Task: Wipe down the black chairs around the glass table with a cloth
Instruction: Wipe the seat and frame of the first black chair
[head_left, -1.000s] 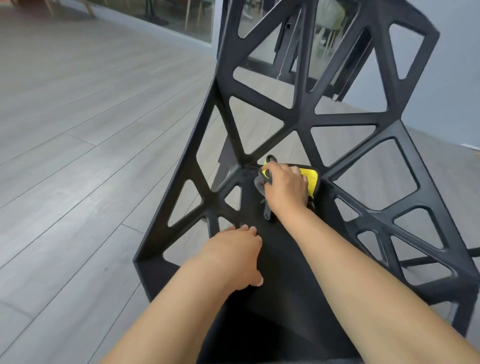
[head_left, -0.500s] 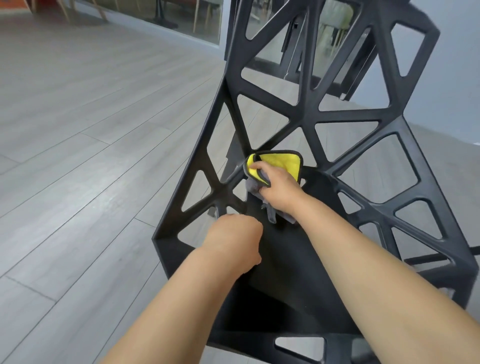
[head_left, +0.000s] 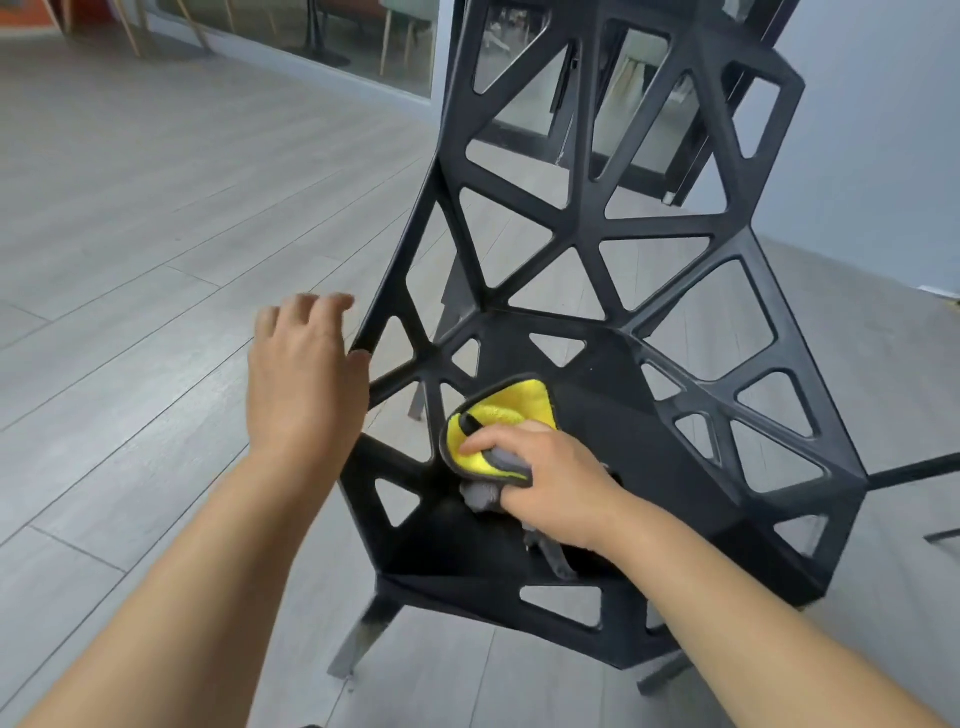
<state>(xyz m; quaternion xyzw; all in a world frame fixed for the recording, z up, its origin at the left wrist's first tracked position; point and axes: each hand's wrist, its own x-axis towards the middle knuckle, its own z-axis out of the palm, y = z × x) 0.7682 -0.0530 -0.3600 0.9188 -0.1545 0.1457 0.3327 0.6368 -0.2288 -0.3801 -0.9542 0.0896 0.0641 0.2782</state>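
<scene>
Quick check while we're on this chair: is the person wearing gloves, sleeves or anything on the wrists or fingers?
No gloves on the left hand or the right hand. I can see no rings, watch or bracelet. Both forearms are uncovered as far as the bottom edge of the picture, and no sleeve shows.

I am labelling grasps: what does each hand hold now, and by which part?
The right hand grips the cloth by its bunched near end, on the chair seat. The left hand holds nothing.

Cloth (head_left: 506, 415) on chair (head_left: 675, 452) seat
</scene>
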